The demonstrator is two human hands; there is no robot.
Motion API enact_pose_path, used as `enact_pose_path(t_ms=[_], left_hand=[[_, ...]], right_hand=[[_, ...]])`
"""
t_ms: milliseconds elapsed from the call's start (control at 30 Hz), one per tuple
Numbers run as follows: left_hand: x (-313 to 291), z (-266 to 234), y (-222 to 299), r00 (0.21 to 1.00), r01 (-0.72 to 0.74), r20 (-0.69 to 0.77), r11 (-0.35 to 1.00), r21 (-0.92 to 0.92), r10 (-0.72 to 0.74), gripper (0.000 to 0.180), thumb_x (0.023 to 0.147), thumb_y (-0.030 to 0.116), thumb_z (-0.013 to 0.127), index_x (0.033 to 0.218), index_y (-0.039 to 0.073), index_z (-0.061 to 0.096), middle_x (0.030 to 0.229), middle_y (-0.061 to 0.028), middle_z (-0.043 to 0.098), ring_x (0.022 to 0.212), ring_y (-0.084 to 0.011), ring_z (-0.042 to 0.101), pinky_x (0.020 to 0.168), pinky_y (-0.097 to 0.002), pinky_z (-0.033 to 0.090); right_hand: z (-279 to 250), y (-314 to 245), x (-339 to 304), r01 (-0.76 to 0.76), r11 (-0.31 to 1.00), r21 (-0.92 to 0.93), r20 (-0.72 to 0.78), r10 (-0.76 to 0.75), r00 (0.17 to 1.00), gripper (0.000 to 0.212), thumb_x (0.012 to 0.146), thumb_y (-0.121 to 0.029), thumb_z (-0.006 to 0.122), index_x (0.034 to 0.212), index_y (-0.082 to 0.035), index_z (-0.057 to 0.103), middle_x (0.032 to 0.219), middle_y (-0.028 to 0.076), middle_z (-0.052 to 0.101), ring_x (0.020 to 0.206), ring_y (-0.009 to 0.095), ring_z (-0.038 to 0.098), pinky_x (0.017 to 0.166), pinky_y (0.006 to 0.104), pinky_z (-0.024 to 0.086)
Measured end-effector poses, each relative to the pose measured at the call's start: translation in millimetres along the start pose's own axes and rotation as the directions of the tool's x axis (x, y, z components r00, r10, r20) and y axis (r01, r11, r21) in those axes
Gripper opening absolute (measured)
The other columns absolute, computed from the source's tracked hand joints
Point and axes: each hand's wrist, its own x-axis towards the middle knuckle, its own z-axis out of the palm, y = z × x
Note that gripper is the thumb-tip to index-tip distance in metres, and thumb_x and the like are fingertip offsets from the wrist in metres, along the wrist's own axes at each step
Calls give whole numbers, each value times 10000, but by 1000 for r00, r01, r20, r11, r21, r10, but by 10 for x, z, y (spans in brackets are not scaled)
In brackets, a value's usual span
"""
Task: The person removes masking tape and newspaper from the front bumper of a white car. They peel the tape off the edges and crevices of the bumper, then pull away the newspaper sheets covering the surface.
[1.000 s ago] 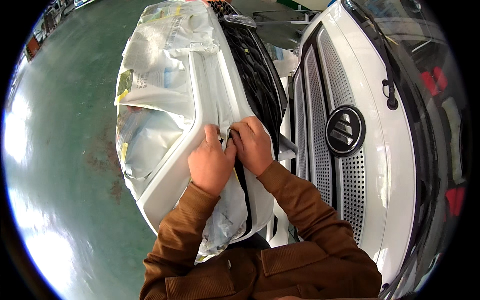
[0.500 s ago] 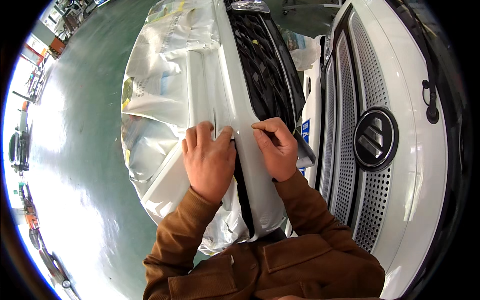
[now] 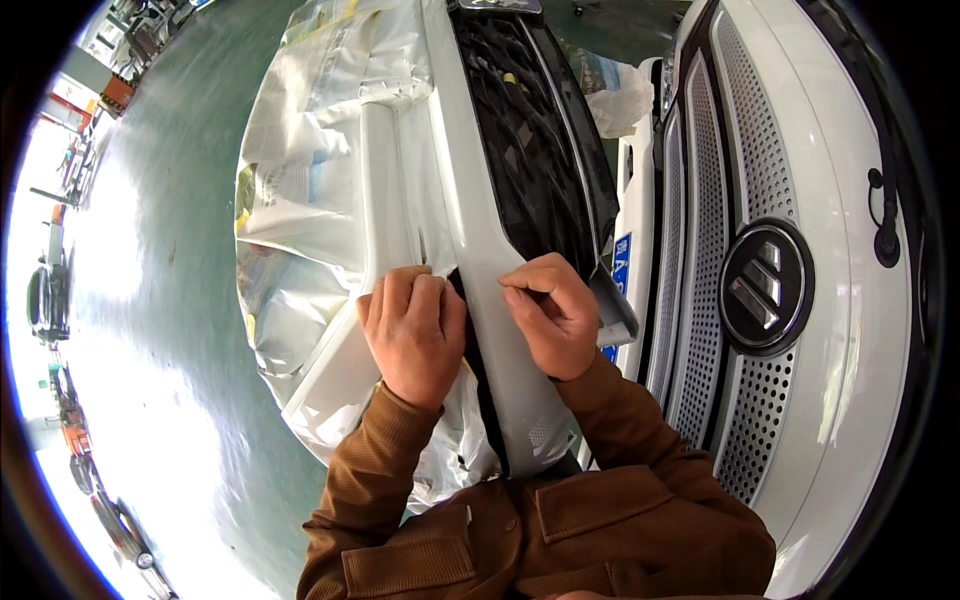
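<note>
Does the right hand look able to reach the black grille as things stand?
Likely yes: the right hand is close to the near end of the black grille, with nothing visible between them.

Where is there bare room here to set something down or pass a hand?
Green floor lies open between the masking sheets and clutter at far left. A narrow strip of white panel shows between left hand and right hand, perhaps too tight to pass. Crowded: between the black grille and white vehicle.
</note>
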Motion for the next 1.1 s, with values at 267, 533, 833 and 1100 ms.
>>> enact_pose_path(t_ms=[267,533,833,1100], left_hand=[[18,-8,-26,1000,5,18,1000,1,-5,110,875,35,731,926,60,637,1012,-95,701,922,-300,652,860,-421,445],[86,-55,-47,997,75,36,996,-54,-73,127,895,36,711,989,50,628,977,-104,684,855,-338,630,814,-441,457],[325,-169,78,994,-55,92,998,-1,55,282,868,91,741,1134,17,687,1077,-143,653,990,-371,651,925,-475,515],[359,-26,-73,993,-54,100,998,-44,58,78,892,11,690,952,-6,642,1016,-175,623,920,-386,646,835,-463,542]], right_hand=[[2,-28,9,46,997,-60,25,-44,999,177,938,79,734,1090,-6,763,1005,75,686,780,120,587,650,255,454],[9,-43,17,88,990,-110,42,-84,996,183,934,71,741,1096,-11,759,997,71,684,741,118,570,632,253,442],[29,-32,25,124,984,-125,28,-121,992,189,917,76,750,1080,-19,766,992,69,689,749,131,593,638,259,455],[30,-11,-2,114,988,-109,21,-112,993,186,919,78,749,1075,-20,767,1001,66,688,747,114,591,641,255,459]])
